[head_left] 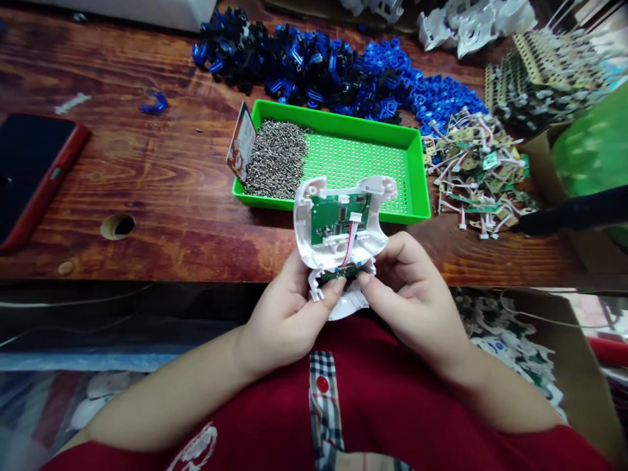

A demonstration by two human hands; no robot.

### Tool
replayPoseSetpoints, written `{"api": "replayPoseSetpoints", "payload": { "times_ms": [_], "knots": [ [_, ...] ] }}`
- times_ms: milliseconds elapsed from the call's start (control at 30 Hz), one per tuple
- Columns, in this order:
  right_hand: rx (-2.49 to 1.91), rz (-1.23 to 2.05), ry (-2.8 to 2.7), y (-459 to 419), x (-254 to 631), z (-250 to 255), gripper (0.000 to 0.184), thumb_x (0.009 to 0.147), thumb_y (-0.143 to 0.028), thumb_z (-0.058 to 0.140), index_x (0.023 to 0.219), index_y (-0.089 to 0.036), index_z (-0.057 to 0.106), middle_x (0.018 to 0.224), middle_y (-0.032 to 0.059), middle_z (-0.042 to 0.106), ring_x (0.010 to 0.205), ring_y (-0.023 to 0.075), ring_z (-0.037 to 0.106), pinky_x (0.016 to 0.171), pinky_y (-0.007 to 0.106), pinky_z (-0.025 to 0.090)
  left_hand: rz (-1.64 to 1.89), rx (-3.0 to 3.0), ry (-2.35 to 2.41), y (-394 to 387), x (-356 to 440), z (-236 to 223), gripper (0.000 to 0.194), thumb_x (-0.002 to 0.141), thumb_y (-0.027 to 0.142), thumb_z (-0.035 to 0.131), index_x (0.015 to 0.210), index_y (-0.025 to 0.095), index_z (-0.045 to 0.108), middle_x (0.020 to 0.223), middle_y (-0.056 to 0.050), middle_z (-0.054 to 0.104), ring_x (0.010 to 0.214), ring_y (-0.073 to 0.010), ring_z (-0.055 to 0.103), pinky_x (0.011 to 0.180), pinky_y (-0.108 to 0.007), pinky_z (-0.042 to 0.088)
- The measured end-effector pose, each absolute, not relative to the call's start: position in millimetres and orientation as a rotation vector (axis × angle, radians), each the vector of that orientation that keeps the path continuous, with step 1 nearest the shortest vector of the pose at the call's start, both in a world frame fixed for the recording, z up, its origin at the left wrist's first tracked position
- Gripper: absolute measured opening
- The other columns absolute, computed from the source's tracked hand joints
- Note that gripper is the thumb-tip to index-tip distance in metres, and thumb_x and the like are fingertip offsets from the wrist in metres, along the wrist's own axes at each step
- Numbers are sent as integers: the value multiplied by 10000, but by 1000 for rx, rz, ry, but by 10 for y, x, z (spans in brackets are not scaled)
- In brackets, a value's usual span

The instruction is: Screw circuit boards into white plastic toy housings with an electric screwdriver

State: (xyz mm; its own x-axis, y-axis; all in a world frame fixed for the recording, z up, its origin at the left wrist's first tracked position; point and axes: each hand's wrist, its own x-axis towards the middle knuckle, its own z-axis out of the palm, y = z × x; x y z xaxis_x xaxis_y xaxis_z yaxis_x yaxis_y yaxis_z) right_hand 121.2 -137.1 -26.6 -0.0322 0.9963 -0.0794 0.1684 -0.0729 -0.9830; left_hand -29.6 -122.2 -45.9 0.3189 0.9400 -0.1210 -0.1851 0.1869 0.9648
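Between my two hands is a white plastic housing with a green circuit board inside it. A short red-and-white cable runs from a white plug on that board down to a smaller board in the lower white part. My left hand grips the housing from the left, thumb on the lower part. From the right, my right hand holds it too, with its thumb by the small board. Fingers behind the housing are hidden. Just beyond it lies a green tray with many small screws at its left end.
Blue and black plastic parts are heaped behind the tray. Small wired boards pile up to its right, near stacked board panels. A phone lies at left, near a hole in the table. A box of white parts stands below right.
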Motion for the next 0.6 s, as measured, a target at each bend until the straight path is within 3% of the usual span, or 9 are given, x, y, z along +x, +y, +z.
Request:
{"api": "replayPoseSetpoints", "payload": {
  "times_ms": [300,600],
  "knots": [
    [-1299,1268,-1288,-1399,1224,-276,117,816,-173,539,876,-218,449,839,0,546,714,110,538,638,243,489,920,1138,897,-1181,-337,-444,317,838,193,584,1153,226,566,1182,-25,643,1098,-180,580,974,-264,418],
    [-1294,1187,-1288,-1377,1176,-327,110,817,-159,530,880,-218,461,818,-10,539,686,102,526,612,234,475,914,1133,940,-1156,-316,-457,338,832,221,594,1168,216,561,1212,-43,623,1102,-203,577,973,-291,422]
  ]
}}
